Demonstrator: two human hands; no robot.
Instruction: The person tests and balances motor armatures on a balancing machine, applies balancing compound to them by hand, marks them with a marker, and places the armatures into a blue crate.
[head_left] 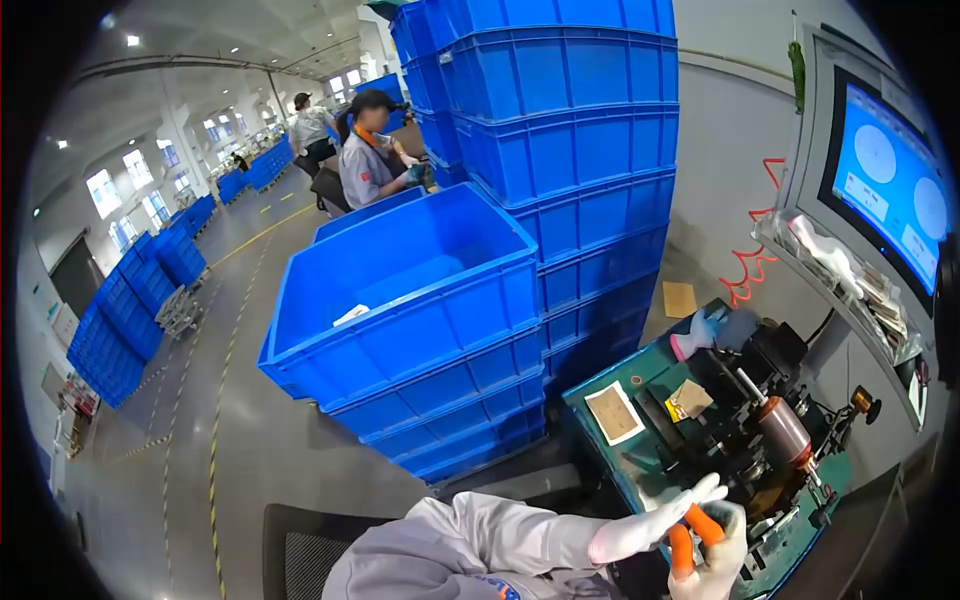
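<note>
My left hand (pixel 650 529), in a white glove with a pinkish cuff, reaches in from the left at the lower right of the head view. Its fingers are stretched out and it holds nothing visible. Just below it, my right hand (pixel 722 562) wears a white glove with orange covers (pixel 682 552) on two fingers. Those fingers are bent but apart, their tips close to the underside of the left hand; I cannot tell whether they touch. Beyond both hands is a bench machine (pixel 765 400) holding a copper-coloured rotor (pixel 785 430) with a shaft.
Stacked blue crates (pixel 570 150) rise left of the green bench (pixel 590 400); an upper crate (pixel 400 330) holds a small white item. A monitor (pixel 885 165) and a cluttered shelf (pixel 840 270) stand right. A co-worker (pixel 370 160) sits behind the crates. A red coiled hose (pixel 745 275) hangs nearby.
</note>
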